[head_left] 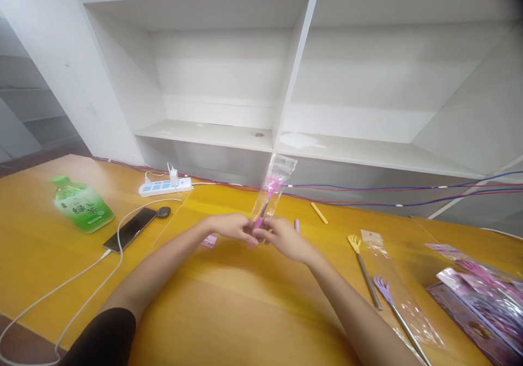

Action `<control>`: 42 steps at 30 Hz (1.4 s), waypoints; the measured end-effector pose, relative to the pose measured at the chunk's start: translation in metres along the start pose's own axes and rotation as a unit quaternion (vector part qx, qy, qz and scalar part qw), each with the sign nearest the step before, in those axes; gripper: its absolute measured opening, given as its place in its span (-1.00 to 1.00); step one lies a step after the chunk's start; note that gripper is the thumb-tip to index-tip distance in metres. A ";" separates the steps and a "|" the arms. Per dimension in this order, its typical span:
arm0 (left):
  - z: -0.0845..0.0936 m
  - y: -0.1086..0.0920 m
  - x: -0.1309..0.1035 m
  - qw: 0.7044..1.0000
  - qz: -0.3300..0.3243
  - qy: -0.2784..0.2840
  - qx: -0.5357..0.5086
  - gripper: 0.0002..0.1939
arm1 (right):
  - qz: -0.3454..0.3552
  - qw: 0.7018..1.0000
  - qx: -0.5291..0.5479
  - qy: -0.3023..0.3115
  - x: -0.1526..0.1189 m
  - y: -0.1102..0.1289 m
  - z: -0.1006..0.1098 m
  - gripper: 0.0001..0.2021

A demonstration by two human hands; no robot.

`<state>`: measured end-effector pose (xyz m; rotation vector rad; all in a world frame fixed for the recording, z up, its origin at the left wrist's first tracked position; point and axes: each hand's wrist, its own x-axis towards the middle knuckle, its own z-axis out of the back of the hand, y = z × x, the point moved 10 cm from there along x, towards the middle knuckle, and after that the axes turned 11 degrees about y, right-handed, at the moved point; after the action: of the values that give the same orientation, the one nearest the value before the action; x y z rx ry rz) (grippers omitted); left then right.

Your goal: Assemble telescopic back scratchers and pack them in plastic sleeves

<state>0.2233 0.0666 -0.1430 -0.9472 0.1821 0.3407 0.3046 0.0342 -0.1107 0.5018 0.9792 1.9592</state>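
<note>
A pink back scratcher (273, 183) in a clear plastic bag (287, 163) is held upright and slightly tilted over the middle of the table. My left hand (229, 226) is closed around the bagged lower end by the pink handle. From the other side, my right hand (286, 239) grips the same part, its fingers close to those of my left. The bag's opening and the exact fingertip contact are hard to make out. Beside my left hand lies a small pink card (209, 241). Just behind my right hand is a short purple tube (297, 225).
On the right lie a yellow back scratcher (365, 273), a purple one (398, 311), an empty clear bag (402, 287) and a packaged pile (486, 300). A yellow tube (319, 213) lies behind. Leftward are a green bottle (84, 205), phone (133, 229) and power strip (163, 187).
</note>
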 end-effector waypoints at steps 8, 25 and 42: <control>0.020 -0.059 -0.023 0.969 -0.081 -0.146 -0.181 -0.54 | 0.036 0.995 0.097 -0.007 -0.029 0.028 0.024 -0.57; 0.052 -0.083 -0.070 0.847 -0.209 -0.394 -0.291 -0.64 | 0.075 0.960 0.257 -0.086 -0.029 0.044 0.027 -0.50; 0.040 -0.076 -0.048 0.838 -0.233 -0.313 -0.382 -0.69 | 0.094 0.969 0.198 -0.113 -0.037 0.048 0.031 -0.60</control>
<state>0.2063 0.0490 -0.0480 -1.5664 -0.8437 0.2491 0.3202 0.0013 -0.0529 1.0533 1.2132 1.8194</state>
